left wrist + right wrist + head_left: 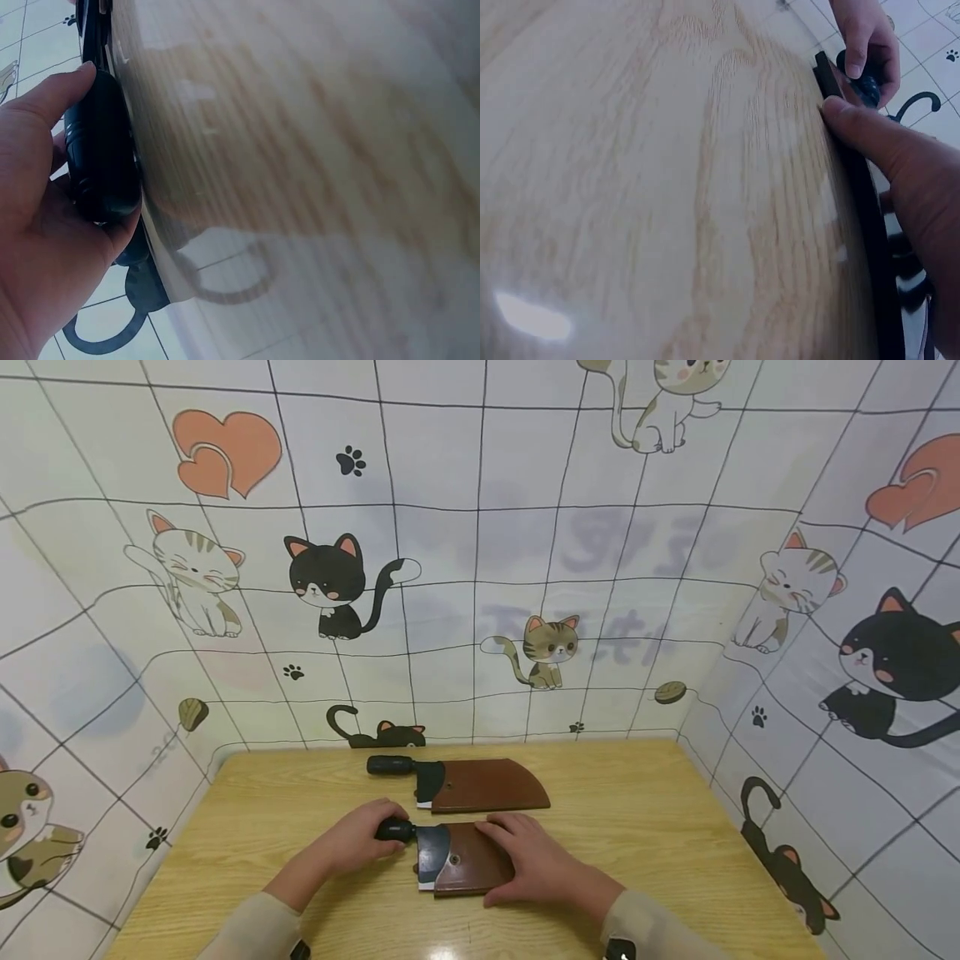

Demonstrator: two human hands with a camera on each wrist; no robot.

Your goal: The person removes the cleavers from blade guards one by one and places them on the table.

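Observation:
Two cleavers lie flat on the wooden table, handles to the left, their blades in brown leather sheaths. My left hand (pixel 367 837) grips the black handle (pixel 103 150) of the nearer cleaver, thumb along one side and fingers round the other in the left wrist view. Across that cleaver's sheath (pixel 468 860) lies my right hand (pixel 536 864), holding it with the thumb at the near edge and fingers at the far edge. It hides the sheath's right end. Just beyond is the second, longer cleaver (pixel 487 785), which neither hand touches.
The glossy wooden table (pixel 637 802) reaches a wall (pixel 442 552) at the back. Similar walls stand on the left and right, covered in white sheeting with grid lines and cartoon cats.

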